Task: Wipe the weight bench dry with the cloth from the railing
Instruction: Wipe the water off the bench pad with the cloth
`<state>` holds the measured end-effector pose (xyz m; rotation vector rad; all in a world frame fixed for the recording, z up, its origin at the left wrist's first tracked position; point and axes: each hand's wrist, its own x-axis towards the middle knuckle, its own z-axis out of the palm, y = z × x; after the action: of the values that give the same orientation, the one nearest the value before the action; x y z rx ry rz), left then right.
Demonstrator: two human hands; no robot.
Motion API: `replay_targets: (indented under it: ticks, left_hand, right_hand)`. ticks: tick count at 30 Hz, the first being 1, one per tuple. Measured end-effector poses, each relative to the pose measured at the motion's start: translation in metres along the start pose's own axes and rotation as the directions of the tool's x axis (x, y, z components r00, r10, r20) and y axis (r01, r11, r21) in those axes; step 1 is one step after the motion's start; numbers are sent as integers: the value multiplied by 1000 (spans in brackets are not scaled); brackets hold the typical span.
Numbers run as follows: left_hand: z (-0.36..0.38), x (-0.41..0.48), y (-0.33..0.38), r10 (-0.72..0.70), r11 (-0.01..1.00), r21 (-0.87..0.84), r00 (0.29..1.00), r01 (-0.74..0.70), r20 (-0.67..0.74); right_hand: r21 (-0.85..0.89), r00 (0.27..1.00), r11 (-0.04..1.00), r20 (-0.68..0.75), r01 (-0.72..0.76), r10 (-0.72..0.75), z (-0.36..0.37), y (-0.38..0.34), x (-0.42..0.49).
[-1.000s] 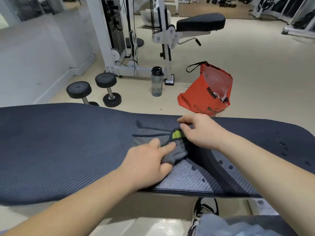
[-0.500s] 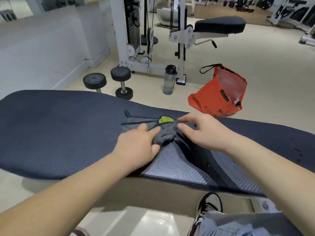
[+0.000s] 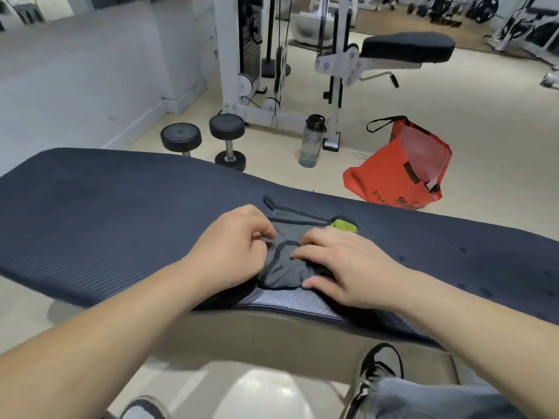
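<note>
Cloth (image 3: 286, 267): grey, soft and fleecy, dark piping along the hem, a bright green tag at 1 o'clock; bunched and creased on the bench pad, at the centre of the view, near the front edge.
Left hand (image 3: 233, 246): curled, fingertips pinching a fold at the cloth's 9 o'clock side.
Right hand (image 3: 341, 264): spread fairly flat, fingers pressing the cloth's 3 o'clock side, thumb tucked at the lower hem; holding down more than gripping.
Bench (image 3: 106, 213): long, dark, padded, finely ribbed like foam matting; a paler, shinier patch just under the cloth at 6 o'clock, likely damp.
Drops (image 3: 400, 257): small dark spots on the pad toward 3 o'clock, well apart from the cloth; probably water not yet wiped.
Risk, bunching: wadded cloth likely to smear water instead of lifting it, with little flat area touching the pad.
Risk, ribs: grooves apt to keep moisture if strokes run across them lightly.
Risk, edge: cloth close to the front rim; a pull toward 6 o'clock could drag it off onto the floor.
Risk, missed area: far spots at 3 o'clock easy to overlook.
Bag (image 3: 399, 173): red, thin, crinkly, slumped open on the floor at 1 o'clock.
Bottle (image 3: 311, 143): clear plastic, dark cap, upright at 12 o'clock.
Dumbbells (image 3: 227, 137): black round heads, metal handles, at 11 o'clock.
</note>
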<state>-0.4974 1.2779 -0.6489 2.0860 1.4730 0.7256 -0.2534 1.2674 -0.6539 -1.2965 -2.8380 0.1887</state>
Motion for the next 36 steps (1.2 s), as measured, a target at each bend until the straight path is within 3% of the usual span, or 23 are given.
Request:
replay_targets:
  ticks: [3,6,8,11,14,16,18,22,24,27,30,32,36]
  left_hand:
    - [4,0,2,34,999,33,999,-35,33]
    - [7,0,6,57,994,85,997,-61,50]
    - [11,2,7,54,992,107,997,-60,60]
    - [16,8,8,37,991,124,998,-43,46]
    - [23,17,13,36,994,101,999,-40,37]
    - [31,21,20,52,995,87,998,-56,46]
    - [42,24,28,73,993,86,994,-79,77]
    - [64,30,46,120,987,88,983,-132,138]
    - [72,32,54,144,984,84,978,-158,149]
    - [80,34,64,206,971,91,968,-219,140]
    - [86,36,65,233,965,95,964,-246,130]
    - [87,39,64,223,967,97,968,-235,117]
    - [85,41,60,205,974,81,975,-212,80]
  right_hand:
    - [-59,981,980,-58,-191,188,-3,33,-2]
    - [3,874,878,-101,-478,476,-7,59,-9]
    - [12,897,899,-51,-438,438,-7,46,-13]
    - [114,979,972,45,-205,201,-12,1,-24]
    - [107,996,993,85,-41,32,-11,-16,-46]
    - [110,995,990,50,-93,88,-8,-4,-61]
    - [99,968,964,-26,-246,250,-6,25,-75]
    - [82,805,809,-82,-582,588,-6,71,-95]
    - [59,848,849,-46,-526,528,-3,59,-99]
    - [125,954,945,31,-301,300,-2,24,-104]
    - [166,972,958,7,-234,236,4,28,-111]
    - [134,925,921,-59,-366,376,6,52,-113]
    - [47,677,682,-92,-730,731,3,97,-119]
